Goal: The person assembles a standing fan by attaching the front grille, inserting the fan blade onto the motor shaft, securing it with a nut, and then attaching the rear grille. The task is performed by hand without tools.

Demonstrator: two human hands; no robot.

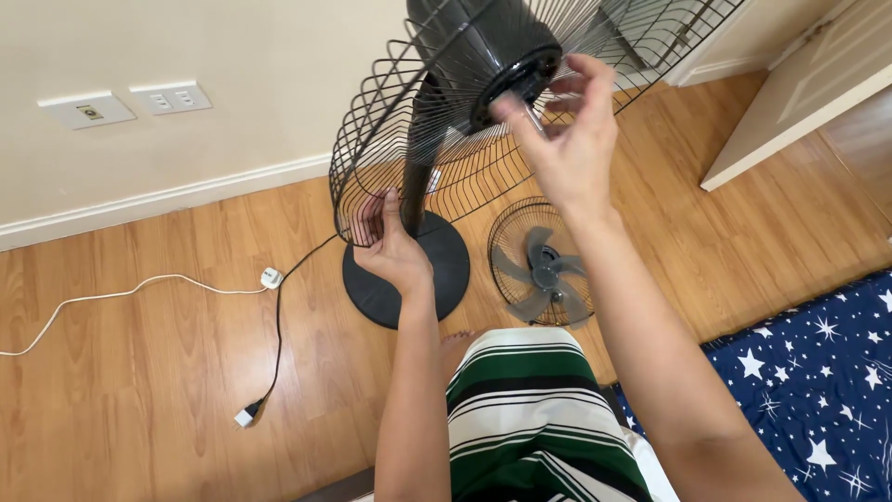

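Right hand (pixel 571 139) first: my fingers are pinched loosely around the bare metal shaft (pixel 532 113) that sticks out of the black motor hub (pixel 511 79), thumb and forefinger close together, the other fingers fanned out. Left hand (pixel 390 246) is closed on the lower rim of the rear wire guard (pixel 390 121), fingers hooked through the wires to steady it. That guard sits around the hub, on the black pole (pixel 415 158), with the round base (pixel 409 279) directly below the hub on the wooden floor (pixel 139 390).

Right of the base lies the front grille with the grey blade (pixel 542 270) resting in it. Left of the base the black cord (pixel 279 325) runs out to its unplugged plug, beside a white cord (pixel 111 296). Above that, two wall sockets (pixel 121 104).

To do this well, I think I should keep the rim held firm so the head does not swing, and keep my fingertips square on the shaft instead of brushing the wires.
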